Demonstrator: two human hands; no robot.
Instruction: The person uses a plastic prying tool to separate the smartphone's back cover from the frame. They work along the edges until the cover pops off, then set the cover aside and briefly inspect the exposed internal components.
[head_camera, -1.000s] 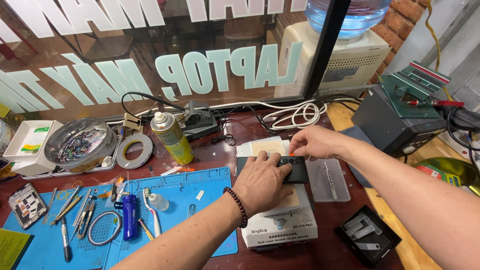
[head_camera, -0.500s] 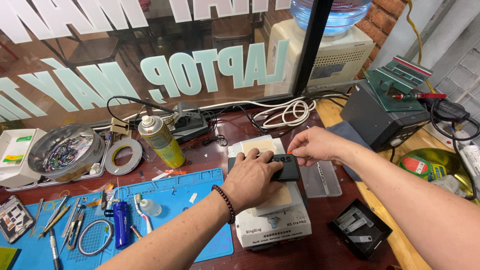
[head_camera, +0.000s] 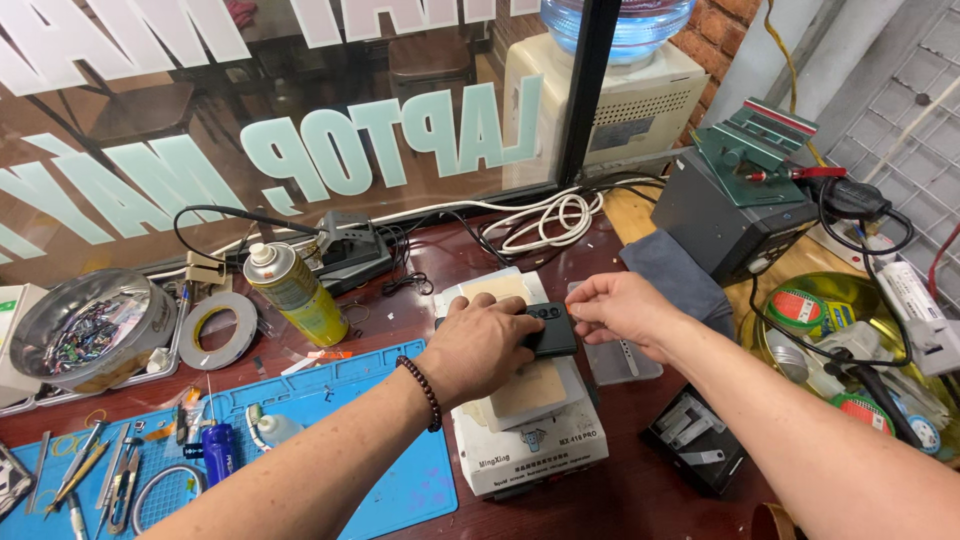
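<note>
A black phone (head_camera: 552, 330) lies face down across a small white heating machine (head_camera: 530, 440) with a tan pad on top. My left hand (head_camera: 480, 340) presses flat on the phone's left part, fingers bent over it. Pinched fingers of my right hand (head_camera: 625, 312) touch the phone's right end near its camera bump. A dark bead bracelet (head_camera: 425, 392) circles my left wrist.
A blue work mat (head_camera: 330, 410) with tweezers and small tools lies at left. A yellow spray can (head_camera: 295, 292), a tape roll (head_camera: 218, 328) and a metal bowl of parts (head_camera: 85, 328) stand behind it. A clear tray (head_camera: 625, 360), a grey machine (head_camera: 725, 215) and cables sit at right.
The view has shifted left and down across the bench. Both hands stay on the phone atop the white machine, with the right hand's fingers closing tighter at its end.
</note>
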